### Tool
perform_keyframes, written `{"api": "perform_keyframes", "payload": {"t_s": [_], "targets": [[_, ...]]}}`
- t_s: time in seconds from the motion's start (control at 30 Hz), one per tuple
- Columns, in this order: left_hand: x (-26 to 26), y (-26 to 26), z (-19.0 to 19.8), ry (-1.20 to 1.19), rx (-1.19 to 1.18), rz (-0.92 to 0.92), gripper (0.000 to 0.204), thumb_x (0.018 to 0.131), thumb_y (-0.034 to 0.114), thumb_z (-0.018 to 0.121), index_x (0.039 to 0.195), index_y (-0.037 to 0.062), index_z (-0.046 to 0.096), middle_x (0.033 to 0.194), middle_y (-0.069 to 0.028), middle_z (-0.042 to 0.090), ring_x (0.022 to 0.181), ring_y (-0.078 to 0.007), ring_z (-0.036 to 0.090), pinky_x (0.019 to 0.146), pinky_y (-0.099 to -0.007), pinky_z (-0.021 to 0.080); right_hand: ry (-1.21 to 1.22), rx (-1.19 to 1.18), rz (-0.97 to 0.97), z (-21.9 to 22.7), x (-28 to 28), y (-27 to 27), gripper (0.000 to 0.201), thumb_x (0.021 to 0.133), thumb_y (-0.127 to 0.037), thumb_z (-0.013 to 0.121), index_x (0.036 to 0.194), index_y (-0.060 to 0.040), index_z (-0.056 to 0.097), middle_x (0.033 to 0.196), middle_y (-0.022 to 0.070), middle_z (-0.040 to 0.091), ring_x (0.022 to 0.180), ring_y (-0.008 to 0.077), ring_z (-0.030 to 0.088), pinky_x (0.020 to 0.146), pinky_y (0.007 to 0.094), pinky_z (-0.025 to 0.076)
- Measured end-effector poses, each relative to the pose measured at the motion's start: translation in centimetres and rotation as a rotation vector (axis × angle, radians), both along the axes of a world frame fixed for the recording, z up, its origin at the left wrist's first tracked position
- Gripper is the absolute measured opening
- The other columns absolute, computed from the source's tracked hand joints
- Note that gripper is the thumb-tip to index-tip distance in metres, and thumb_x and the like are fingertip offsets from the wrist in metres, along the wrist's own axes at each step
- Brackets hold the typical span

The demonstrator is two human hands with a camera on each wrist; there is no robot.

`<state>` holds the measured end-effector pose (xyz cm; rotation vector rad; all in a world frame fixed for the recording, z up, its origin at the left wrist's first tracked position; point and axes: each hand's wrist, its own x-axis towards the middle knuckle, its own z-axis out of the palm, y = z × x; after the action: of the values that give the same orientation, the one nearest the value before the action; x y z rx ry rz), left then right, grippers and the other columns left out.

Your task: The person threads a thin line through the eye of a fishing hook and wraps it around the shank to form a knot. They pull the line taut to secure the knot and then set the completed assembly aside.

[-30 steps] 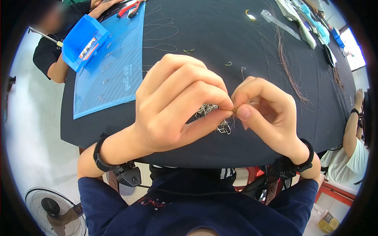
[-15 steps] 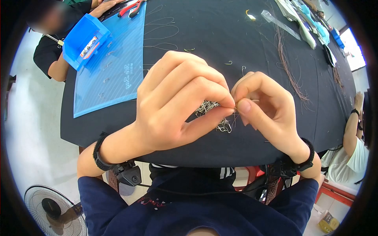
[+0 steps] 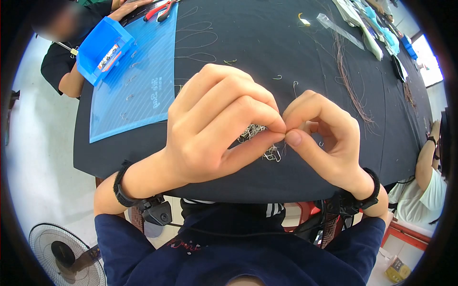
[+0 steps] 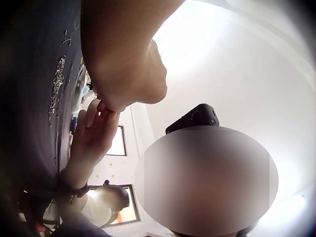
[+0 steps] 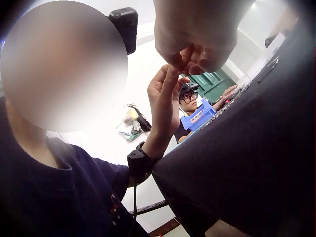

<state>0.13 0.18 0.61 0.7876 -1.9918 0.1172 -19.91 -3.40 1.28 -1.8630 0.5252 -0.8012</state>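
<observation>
My left hand point(image 3: 214, 126) and right hand point(image 3: 327, 133) meet fingertip to fingertip over the table. Each pinches between thumb and index finger a thin line, mostly hidden in the fingertips; a fine strand point(image 3: 285, 148) hangs just below. Whether a hook is on it I cannot tell. Behind the left thumb and index finger lies a heap of silvery fish hooks point(image 3: 273, 153), also seen as a hook pile point(image 4: 58, 86) in the left wrist view. A small bright hook-like piece point(image 3: 320, 143) shows within the right hand's curl. Two loose hooks point(image 3: 277, 77) point(image 3: 295, 87) lie beyond the hands.
Blue file bag point(image 3: 143, 95) on the left carries hooks with looped lines, a blue bin point(image 3: 102, 50) and red-handled pliers point(image 3: 162, 10). A bundle of brown line point(image 3: 348, 81) lies right on the black tablecloth point(image 3: 257, 28). Other people sit at left and right.
The right thumb and index finger rose slightly, showing a bit of yellowish line, then came down against the left fingertips. The left hand has barely shifted.
</observation>
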Motion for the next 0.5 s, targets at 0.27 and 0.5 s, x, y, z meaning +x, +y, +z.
{"api": "perform_keyframes", "payload": {"t_s": [0.27, 0.5], "targets": [[-0.03, 0.12, 0.03, -0.001, 0.005, 0.001, 0.028, 0.057, -0.002, 0.075, 0.080, 0.0071, 0.063, 0.084, -0.0045, 0.062, 0.078, -0.0229, 0.055, 0.067, -0.0294, 0.044, -0.046, 0.130, 0.004, 0.02, -0.07, 0.05, 0.004, 0.084, -0.002, 0.060, 0.088, -0.0004, 0.062, 0.081, 0.0009, 0.061, 0.059, 0.0006, 0.050, 0.045, 0.0160, 0.033], [0.01, 0.09, -0.02, -0.002, 0.009, 0.002, 0.027, 0.058, -0.001, 0.075, 0.081, 0.0070, 0.063, 0.084, -0.0046, 0.063, 0.078, -0.0229, 0.055, 0.067, -0.0295, 0.044, -0.072, 0.205, 0.018, -0.10, -0.17, -0.01, 0.006, 0.085, -0.003, 0.060, 0.089, 0.0007, 0.062, 0.083, 0.0016, 0.062, 0.062, 0.0010, 0.053, 0.048, 0.0152, 0.036]]}}
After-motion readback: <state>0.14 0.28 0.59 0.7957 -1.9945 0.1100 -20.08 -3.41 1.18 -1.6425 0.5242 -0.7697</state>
